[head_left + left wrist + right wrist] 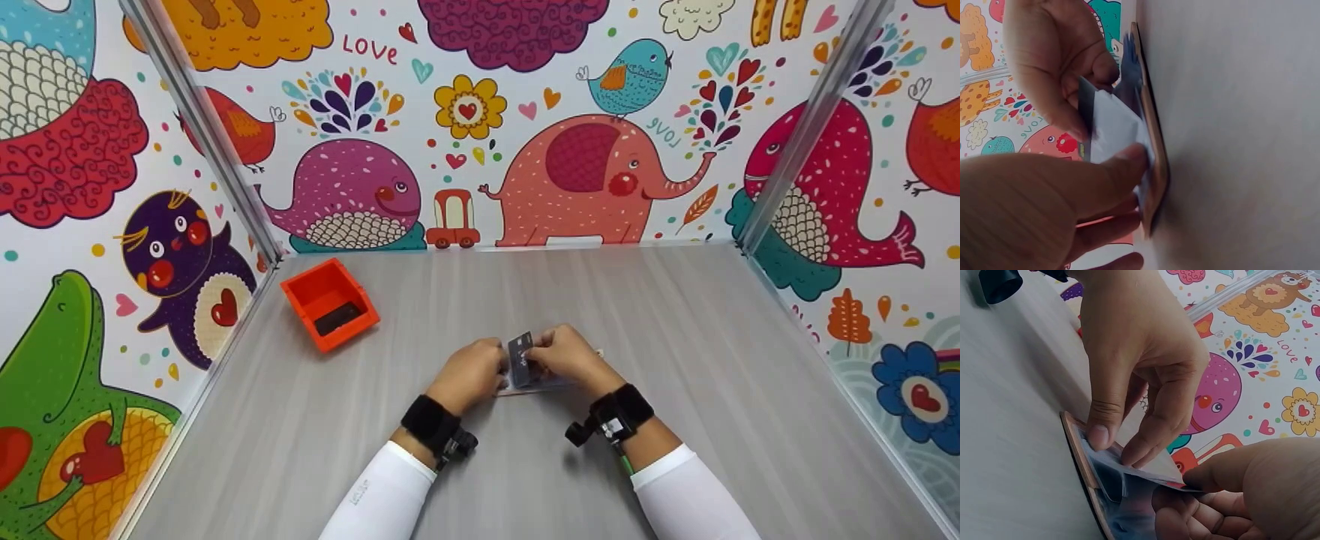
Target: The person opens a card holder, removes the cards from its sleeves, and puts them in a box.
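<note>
A brown-edged card holder with clear plastic sleeves lies opened on the table between the hands. My right hand pinches a dark grey bank card between thumb and fingers. The card stands tilted over the holder, its lower part at a pale sleeve; whether it is inside the sleeve I cannot tell. My left hand pinches that sleeve near the holder's edge, with the thumb on top in the right wrist view. The holder's far part is hidden behind my right hand in the head view.
An orange-red plastic box stands at the table's back left, with a dark flat object inside. Printed panels with cartoon animals surround the grey table at the back and both sides, joined by metal corner posts.
</note>
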`<state>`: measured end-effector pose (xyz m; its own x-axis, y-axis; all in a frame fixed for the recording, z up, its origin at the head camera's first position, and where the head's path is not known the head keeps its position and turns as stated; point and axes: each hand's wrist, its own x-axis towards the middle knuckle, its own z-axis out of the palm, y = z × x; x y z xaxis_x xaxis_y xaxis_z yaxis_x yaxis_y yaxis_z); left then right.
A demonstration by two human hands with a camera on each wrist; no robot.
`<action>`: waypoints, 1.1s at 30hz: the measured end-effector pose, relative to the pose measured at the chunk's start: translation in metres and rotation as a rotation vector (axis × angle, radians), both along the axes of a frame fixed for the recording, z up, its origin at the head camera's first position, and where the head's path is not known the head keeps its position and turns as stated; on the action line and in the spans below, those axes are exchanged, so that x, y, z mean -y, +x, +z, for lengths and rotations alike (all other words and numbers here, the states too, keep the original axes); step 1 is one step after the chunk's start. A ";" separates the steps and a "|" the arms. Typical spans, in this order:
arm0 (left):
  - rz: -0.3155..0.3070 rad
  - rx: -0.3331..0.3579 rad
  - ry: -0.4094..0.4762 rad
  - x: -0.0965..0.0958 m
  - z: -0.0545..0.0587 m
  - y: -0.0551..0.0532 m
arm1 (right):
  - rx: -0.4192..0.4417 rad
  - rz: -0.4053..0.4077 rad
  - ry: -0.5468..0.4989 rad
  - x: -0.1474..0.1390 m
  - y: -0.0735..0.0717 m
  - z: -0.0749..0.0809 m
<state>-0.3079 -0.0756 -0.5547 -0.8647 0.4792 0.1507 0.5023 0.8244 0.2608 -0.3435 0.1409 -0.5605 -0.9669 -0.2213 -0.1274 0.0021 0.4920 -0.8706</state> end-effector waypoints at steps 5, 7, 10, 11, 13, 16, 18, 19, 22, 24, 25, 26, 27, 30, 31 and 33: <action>-0.016 -0.016 -0.009 0.000 -0.001 0.000 | -0.005 -0.070 -0.025 -0.004 -0.002 0.000; -0.022 -0.023 -0.007 0.000 -0.002 0.000 | 0.000 -0.098 -0.037 -0.005 -0.004 -0.001; -0.029 -0.032 -0.005 0.000 -0.002 0.000 | 0.007 -0.132 -0.067 -0.007 -0.005 0.000; -0.033 -0.034 -0.005 0.000 -0.002 0.000 | 0.008 -0.143 -0.077 -0.007 -0.006 0.001; -0.037 -0.038 -0.003 0.001 -0.002 0.000 | 0.000 -0.163 -0.083 -0.008 -0.007 0.002; -0.041 -0.043 -0.003 0.001 -0.002 0.000 | -0.025 -0.187 -0.065 -0.009 -0.007 0.003; -0.041 -0.047 -0.007 0.000 -0.002 0.000 | -0.046 -0.198 -0.041 -0.010 -0.008 0.003; -0.041 -0.049 -0.009 0.000 -0.002 0.000 | -0.054 -0.202 -0.034 -0.010 -0.008 0.003; -0.037 -0.048 -0.019 0.000 -0.002 0.001 | -0.068 -0.213 -0.034 -0.011 -0.008 0.004; -0.035 -0.043 -0.025 -0.001 -0.001 0.001 | -0.072 -0.218 -0.038 -0.011 -0.009 0.004; -0.033 -0.041 -0.028 -0.001 -0.001 0.001 | -0.072 -0.220 -0.044 -0.011 -0.009 0.005; -0.031 -0.037 -0.029 -0.001 0.000 0.001 | -0.074 -0.221 -0.052 -0.012 -0.009 0.005; -0.027 -0.035 -0.031 -0.001 0.000 0.001 | -0.082 -0.219 -0.057 -0.012 -0.009 0.005; -0.018 -0.040 -0.030 -0.001 0.000 0.001 | -0.122 -0.199 -0.076 -0.011 -0.011 0.005; -0.015 -0.047 -0.025 0.000 0.001 0.000 | -0.140 -0.192 -0.081 -0.011 -0.011 0.005; -0.007 -0.075 -0.016 0.000 0.001 -0.001 | -0.179 -0.177 -0.087 -0.011 -0.012 0.005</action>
